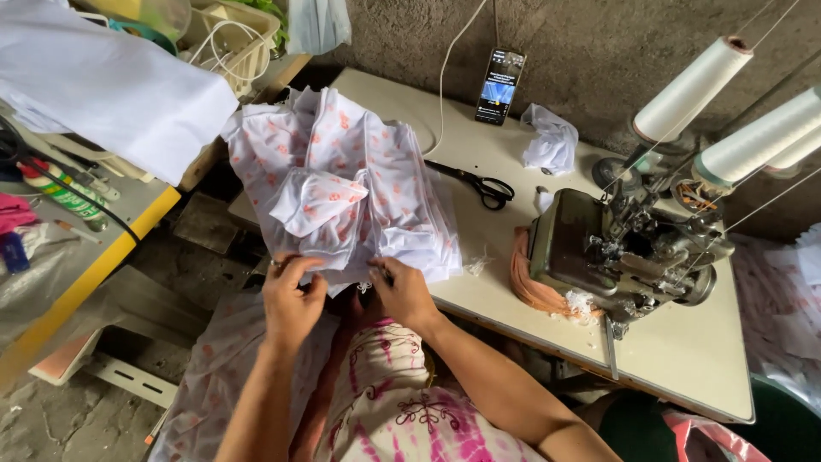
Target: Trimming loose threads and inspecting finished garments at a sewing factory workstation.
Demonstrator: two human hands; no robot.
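Printed white fabric pieces (342,188), thin, limp and light, heaped at the near left end of the sewing surface (684,359); left hand (289,304) and right hand (404,295) pinch the near hem, the sensible hold.

The cloth (342,188) is white, dotted with small pink-orange prints. The table (684,351) is cream. The scissors (479,184) are black. The sewing machine (616,248) is dull grey-green, with an orange-pink cloth strip (526,287) beside it. The thread cones (693,85) are white. The phone (501,85) is black with a lit bluish screen. The crumpled scrap (552,141) is white. The dress (402,411) is cream with pink tie-dye streaks and dark embroidery. The bench edge (94,274) at left is yellow.
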